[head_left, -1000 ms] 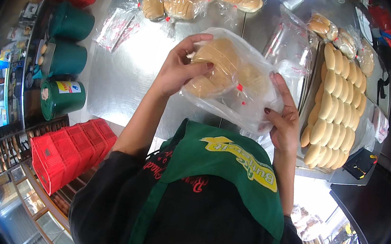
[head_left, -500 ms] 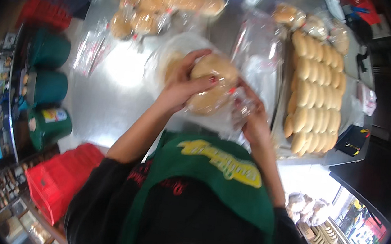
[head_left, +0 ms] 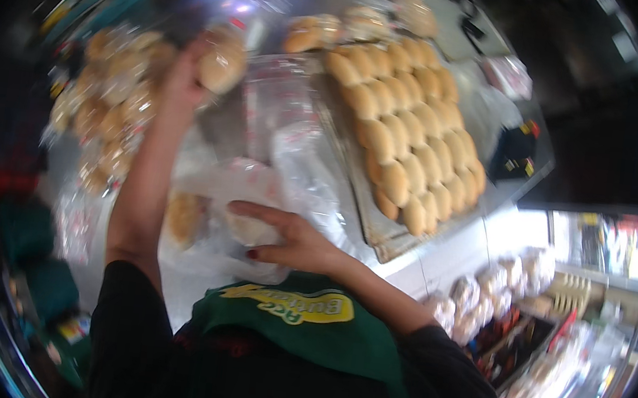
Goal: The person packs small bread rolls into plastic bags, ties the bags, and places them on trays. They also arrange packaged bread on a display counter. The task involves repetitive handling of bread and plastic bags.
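Observation:
My left hand (head_left: 185, 80) reaches far out to the upper left, closed on a bread roll in clear plastic (head_left: 223, 63). This roll is beside a heap of bagged bread rolls (head_left: 115, 108). Nearer to me, my right hand (head_left: 295, 241) lies over a thin translucent plastic bag (head_left: 224, 177), its index finger and thumb spread apart. A pale bread piece shows under the plastic between those fingers. Another roll (head_left: 186, 218) lies at the left part of this bag. The picture is blurred by motion around the left hand.
On the right, a metal tray (head_left: 361, 203) carries rows of unbagged golden rolls (head_left: 412, 131). Flat clear plastic bags (head_left: 275, 101) lie left of it. More bagged bread (head_left: 365, 23) sits behind the tray. A black pouch (head_left: 514, 151) is at the table's right edge.
My left hand has carried the bagged bread away to the far left, out of my right hand. The right hand has moved onto the translucent bag. The view has turned toward the right.

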The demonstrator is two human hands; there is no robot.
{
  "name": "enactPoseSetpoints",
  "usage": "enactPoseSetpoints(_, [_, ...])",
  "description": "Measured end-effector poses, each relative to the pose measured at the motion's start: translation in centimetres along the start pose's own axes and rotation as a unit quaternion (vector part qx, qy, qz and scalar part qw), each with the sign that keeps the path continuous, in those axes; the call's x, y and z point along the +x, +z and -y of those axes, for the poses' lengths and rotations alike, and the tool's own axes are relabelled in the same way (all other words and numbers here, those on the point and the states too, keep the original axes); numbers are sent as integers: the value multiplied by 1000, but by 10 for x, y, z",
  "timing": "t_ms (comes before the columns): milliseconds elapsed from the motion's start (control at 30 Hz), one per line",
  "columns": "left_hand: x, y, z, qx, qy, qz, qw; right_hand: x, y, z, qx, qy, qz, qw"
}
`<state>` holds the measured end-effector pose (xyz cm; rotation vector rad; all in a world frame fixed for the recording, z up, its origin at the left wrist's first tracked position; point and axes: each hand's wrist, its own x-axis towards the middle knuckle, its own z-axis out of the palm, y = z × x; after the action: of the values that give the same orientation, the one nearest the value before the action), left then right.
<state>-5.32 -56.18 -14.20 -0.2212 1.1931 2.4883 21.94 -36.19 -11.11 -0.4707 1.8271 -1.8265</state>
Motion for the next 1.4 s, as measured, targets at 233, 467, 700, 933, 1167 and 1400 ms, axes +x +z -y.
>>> enactPoseSetpoints(233, [70, -52, -5, 675, 269, -47, 685, 0, -5, -13, 53, -50, -45, 996])
enactPoseSetpoints(467, [16, -115, 32, 954, 86, -175, 228, -7, 8, -27, 42, -71, -98, 992])
enactPoseSetpoints(700, [-39, -140, -6, 923, 111, -7, 368, -22, 4, -28, 93, -42, -153, 983])
enactPoseSetpoints(933, [-93, -155, -3, 554, -236, -7, 798, -17, 18, -33, 78, -42, -199, 976])
enactPoseSetpoints(1167, [-114, -177, 35, 792, 73, -48, 605, -24, 30, -43, 59, -42, -227, 971])
enactPoseSetpoints(1400, [-122, -222, 42, 764, 157, -20, 626, -52, 30, -41, 69, -49, -246, 966])
